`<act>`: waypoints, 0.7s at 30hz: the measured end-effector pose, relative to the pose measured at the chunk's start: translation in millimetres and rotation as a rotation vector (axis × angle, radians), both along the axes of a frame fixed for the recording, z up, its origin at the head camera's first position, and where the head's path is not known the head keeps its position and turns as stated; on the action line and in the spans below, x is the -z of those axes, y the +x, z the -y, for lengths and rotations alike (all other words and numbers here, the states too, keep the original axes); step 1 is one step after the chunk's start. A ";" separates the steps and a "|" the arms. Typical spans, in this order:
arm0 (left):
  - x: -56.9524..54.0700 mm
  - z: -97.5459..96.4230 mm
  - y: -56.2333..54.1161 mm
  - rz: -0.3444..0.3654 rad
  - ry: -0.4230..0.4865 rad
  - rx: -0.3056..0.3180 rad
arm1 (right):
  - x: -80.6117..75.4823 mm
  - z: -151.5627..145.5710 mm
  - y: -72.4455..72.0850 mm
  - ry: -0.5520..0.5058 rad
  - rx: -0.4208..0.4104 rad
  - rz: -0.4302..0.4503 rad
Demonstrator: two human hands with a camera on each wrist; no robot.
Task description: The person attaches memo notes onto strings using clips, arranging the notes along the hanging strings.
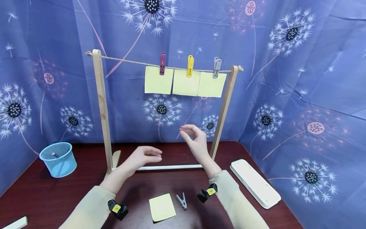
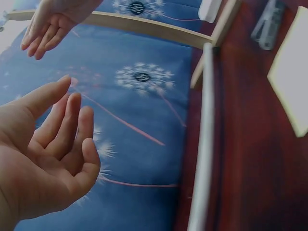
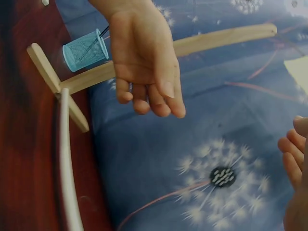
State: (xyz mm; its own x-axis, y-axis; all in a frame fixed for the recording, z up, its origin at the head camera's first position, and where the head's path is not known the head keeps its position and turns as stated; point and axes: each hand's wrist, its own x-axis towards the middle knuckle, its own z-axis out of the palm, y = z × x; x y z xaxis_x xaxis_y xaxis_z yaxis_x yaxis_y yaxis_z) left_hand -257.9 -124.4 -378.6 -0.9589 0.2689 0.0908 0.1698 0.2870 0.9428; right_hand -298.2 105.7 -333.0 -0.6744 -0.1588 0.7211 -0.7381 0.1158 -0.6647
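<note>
In the head view my left hand (image 1: 143,157) is held over the table near the frame's lower bar, fingers loosely bent and nothing in them. My right hand (image 1: 197,143) is raised higher, below the hanging notes, also holding nothing. Three pale yellow sticky notes hang side by side from a string: the left note (image 1: 158,83) under a dark red clothespin (image 1: 162,63), the middle note (image 1: 186,86) under a yellow clothespin (image 1: 190,66), the right note (image 1: 211,87) under a grey clothespin (image 1: 217,67). On the table lie another sticky note (image 1: 162,207) and a grey clothespin (image 1: 182,201).
A wooden frame, with a left post (image 1: 102,105) and right post (image 1: 224,111), carries the string (image 1: 128,60). Its white lower bar (image 1: 171,167) crosses behind my forearms. A blue mesh cup (image 1: 60,165) stands left; a white case (image 1: 254,183) lies right. Patterned curtain (image 1: 128,111) surrounds the table.
</note>
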 end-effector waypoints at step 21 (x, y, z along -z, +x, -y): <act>73.0 -11.2 16.0 0.218 0.048 0.123 | 82.0 -32.7 19.3 0.149 -0.125 0.348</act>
